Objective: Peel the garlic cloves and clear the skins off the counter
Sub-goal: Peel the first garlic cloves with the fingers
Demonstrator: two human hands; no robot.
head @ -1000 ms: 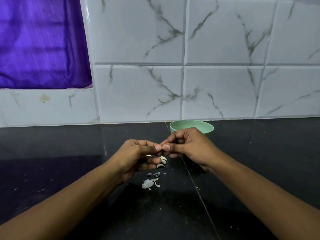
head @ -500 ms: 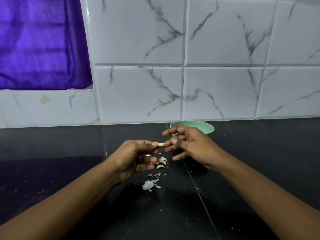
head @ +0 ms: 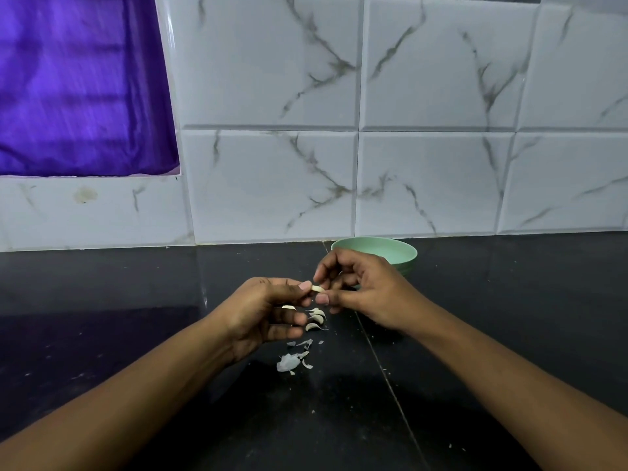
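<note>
Pinching one clove (head: 316, 289) from both ends, left hand (head: 268, 311) and right hand (head: 367, 294) hold it over mid-tabletop (head: 102, 294), likely so skins (head: 291, 361) drop beside the other cloves (head: 316, 321), bowl (head: 402, 258) just behind.

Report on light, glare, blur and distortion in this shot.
Head view: dim, cool light; the glossy black counter mirrors the wall tiles faintly; grout lines bow from the wide lens; the left hand, right hand and garlic clove are sharp; the purple cloth looks streaky and soft.
</note>
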